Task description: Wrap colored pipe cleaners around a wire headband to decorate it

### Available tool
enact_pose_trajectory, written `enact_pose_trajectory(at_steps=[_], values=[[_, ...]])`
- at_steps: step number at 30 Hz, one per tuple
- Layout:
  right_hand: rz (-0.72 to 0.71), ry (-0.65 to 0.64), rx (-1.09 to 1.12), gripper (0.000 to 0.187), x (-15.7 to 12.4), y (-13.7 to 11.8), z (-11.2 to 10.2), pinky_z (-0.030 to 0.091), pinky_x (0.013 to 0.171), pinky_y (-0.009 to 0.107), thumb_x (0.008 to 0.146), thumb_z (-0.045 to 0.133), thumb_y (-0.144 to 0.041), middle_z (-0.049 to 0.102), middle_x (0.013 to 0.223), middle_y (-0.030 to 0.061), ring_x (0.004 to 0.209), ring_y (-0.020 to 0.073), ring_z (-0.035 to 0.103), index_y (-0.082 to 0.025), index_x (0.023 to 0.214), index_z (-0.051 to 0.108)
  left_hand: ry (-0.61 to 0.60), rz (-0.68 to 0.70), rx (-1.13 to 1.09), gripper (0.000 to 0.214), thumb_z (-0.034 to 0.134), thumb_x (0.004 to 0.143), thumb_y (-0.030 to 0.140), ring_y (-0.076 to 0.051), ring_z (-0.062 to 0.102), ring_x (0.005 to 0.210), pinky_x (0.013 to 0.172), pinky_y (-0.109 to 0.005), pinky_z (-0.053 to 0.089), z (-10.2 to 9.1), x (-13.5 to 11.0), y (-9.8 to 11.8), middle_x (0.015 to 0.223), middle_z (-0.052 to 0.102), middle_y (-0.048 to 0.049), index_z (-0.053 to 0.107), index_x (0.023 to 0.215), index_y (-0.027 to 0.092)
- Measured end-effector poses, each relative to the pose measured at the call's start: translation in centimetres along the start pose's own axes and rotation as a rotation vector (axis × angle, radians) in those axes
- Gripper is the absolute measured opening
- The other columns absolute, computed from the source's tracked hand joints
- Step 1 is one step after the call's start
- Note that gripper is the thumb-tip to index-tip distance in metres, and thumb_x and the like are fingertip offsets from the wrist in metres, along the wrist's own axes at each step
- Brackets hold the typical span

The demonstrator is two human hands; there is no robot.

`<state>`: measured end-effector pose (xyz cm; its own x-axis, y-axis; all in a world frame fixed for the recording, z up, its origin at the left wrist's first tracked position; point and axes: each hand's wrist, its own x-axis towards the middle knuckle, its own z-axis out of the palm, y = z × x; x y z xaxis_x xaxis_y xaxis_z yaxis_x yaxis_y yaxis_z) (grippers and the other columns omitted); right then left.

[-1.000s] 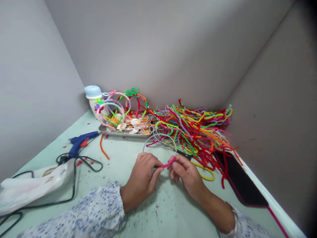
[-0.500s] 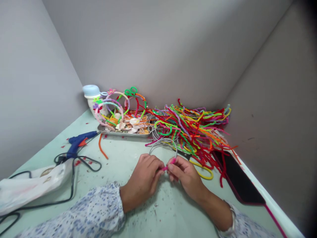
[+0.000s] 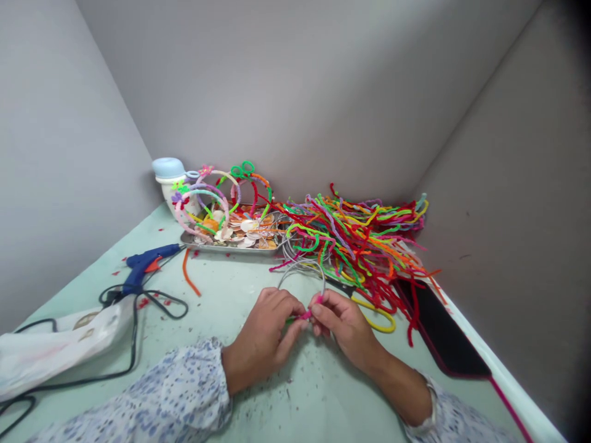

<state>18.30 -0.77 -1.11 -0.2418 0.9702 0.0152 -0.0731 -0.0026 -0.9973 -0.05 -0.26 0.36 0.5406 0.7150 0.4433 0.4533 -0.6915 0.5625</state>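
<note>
Between my hands is a thin grey metal hoop, its arc rising away from me above my fingers. A bright pink pipe cleaner is wound on its near part. My left hand pinches the pink piece between thumb and fingertips, and a bit of green shows beside the thumb. My right hand pinches the hoop just where the pink winding meets bare metal. The fingers hide part of the hoop's near side. Beyond it lie more grey hoops, partly under a heap of colourful pipe cleaners.
Yellow-handled scissors lie right of my right hand, beside a black pad. At left are a blue glue gun with its cord and a white plastic bag. A metal tray holds discs and finished headbands near a white bottle.
My left thumb has shifted slightly down and apart from the fingers, and some green shows there now. The hoop has tilted a little; both hands stay on it.
</note>
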Motion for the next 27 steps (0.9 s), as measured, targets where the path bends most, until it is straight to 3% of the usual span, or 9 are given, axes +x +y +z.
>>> enact_pose_trajectory(at_steps=[4,8,13,21,27], values=[[-0.005,0.022,0.051,0.025,0.2,0.2,-0.2,0.035,0.050,0.021,0.086,0.061,-0.043,0.058,0.060,-0.0033,0.052,0.0087,0.047,-0.018,0.087,0.060,0.015,-0.009,0.018,0.008,0.045,0.091,0.017,-0.019,0.050,0.083,0.081,-0.037,0.037,0.0,0.0,-0.2,0.087,0.058,-0.0049,0.053,0.090,0.018],[0.011,0.058,0.125,0.027,0.5,0.2,-0.3,0.034,0.049,0.020,0.085,0.062,-0.044,0.057,0.064,-0.0029,0.052,0.0080,0.048,-0.017,0.079,0.057,0.002,-0.012,0.030,0.007,0.046,0.091,0.017,-0.020,0.050,0.083,0.080,-0.037,0.037,0.0,0.0,-0.1,0.086,0.058,-0.0050,0.053,0.090,0.018],[0.035,-0.005,0.045,0.031,0.3,-0.1,0.1,0.034,0.050,0.021,0.085,0.061,-0.047,0.055,0.059,-0.0038,0.050,0.0081,0.045,-0.017,0.076,0.055,0.013,0.030,-0.013,0.007,0.053,0.089,0.022,-0.020,0.051,0.085,0.080,-0.037,0.037,0.1,0.0,0.0,0.088,0.059,-0.0058,0.054,0.094,0.017],[0.008,-0.025,0.001,0.034,0.0,-0.5,0.4,0.036,0.053,0.022,0.086,0.059,-0.047,0.055,0.056,-0.0024,0.052,0.0090,0.045,-0.017,0.072,0.057,0.001,0.030,-0.046,0.011,0.047,0.092,0.020,-0.018,0.050,0.077,0.077,-0.036,0.037,0.3,0.0,-0.1,0.079,0.059,-0.0041,0.056,0.085,0.018],[0.015,0.006,0.113,0.032,0.2,0.4,0.0,0.036,0.051,0.022,0.089,0.054,-0.049,0.060,0.062,-0.0012,0.053,0.0104,0.050,-0.018,0.093,0.063,0.054,0.019,-0.059,0.008,0.048,0.091,0.019,-0.018,0.051,0.078,0.076,-0.035,0.037,0.1,0.0,-0.1,0.080,0.058,-0.0037,0.056,0.087,0.018]])
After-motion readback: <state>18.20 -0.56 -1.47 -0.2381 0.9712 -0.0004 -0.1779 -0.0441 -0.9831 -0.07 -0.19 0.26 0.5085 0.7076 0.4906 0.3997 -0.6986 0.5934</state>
